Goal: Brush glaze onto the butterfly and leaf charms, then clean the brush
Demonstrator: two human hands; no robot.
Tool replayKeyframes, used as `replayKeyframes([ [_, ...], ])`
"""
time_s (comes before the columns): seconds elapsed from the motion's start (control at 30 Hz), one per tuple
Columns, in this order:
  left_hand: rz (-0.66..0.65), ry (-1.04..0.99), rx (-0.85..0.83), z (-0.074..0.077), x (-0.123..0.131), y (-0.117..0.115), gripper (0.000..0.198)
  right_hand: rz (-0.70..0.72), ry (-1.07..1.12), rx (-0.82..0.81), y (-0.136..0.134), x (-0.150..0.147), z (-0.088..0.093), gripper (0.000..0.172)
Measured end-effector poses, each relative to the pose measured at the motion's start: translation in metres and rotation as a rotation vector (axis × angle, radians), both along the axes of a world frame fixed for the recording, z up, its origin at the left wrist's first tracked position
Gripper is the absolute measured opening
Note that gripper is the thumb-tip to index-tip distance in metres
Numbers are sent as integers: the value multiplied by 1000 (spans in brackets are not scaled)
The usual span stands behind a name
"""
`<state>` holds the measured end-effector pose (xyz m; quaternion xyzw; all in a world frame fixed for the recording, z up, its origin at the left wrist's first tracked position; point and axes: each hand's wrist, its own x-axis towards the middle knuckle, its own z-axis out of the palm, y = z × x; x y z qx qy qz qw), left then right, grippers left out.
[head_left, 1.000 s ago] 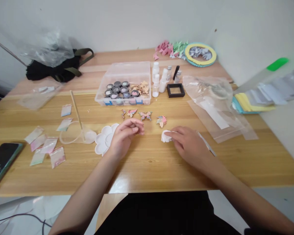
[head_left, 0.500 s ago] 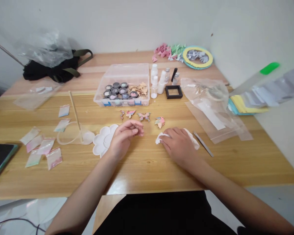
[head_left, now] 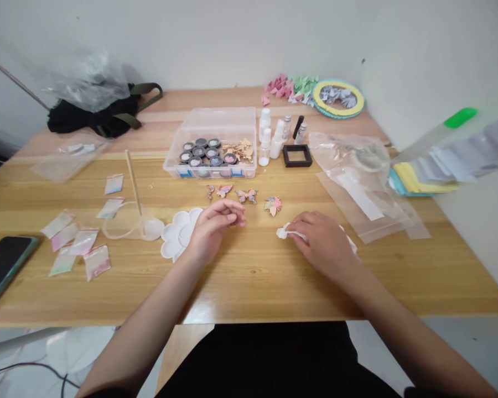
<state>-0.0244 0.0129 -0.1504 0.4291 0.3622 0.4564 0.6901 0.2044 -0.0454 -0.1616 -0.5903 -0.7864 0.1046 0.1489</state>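
Observation:
My right hand (head_left: 321, 240) is closed on a crumpled white tissue (head_left: 283, 232) on the table, with part of the tissue showing past both sides of the hand. My left hand (head_left: 216, 226) hovers with loosely curled fingers and nothing between them, beside the white flower-shaped palette (head_left: 176, 235). Just beyond my hands lie a butterfly charm (head_left: 247, 195), a pink winged charm (head_left: 224, 190), a small curved charm (head_left: 209, 192) and a pink and green charm (head_left: 273, 205). The tweezers seen earlier are hidden under my right hand or arm.
Behind are a clear box (head_left: 216, 119) with pots and gold pieces, small bottles (head_left: 264, 146) and a black frame (head_left: 297, 156). Left are a cup with a stick (head_left: 122, 221), powder bags (head_left: 97, 260) and a phone (head_left: 6, 265). Plastic bags (head_left: 357, 193) lie right.
My right hand has slid to the right with the tissue, over where the tweezers lay. My left hand keeps nearly the same pose. The view has shifted slightly.

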Motion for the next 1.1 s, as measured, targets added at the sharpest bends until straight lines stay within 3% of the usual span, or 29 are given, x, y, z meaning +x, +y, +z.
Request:
replayKeyframes([
  [0.2, 0, 33, 18, -1, 0, 0, 17, -126, 212, -99, -5, -2, 14, 14],
  [0.27, -2, 59, 37, -2, 0, 0, 17, -199, 458, -243, -6, -6, 19, 16],
  [0.4, -30, 125, 99, -4, 2, -2, 15, -285, 1107, -686, 0, -13, 26, 34],
  [0.6, -129, 178, 191, 0, 3, -8, 17, -155, 1376, -990, 13, -29, 33, 31],
  [0.87, -208, 218, 287, -1, -1, -10, 30, -101, 1531, -996, 20, -38, 13, 30],
  [1.1, -190, 355, 527, -6, 0, -15, 25, -54, 1529, -949, 14, -37, 6, 36],
])
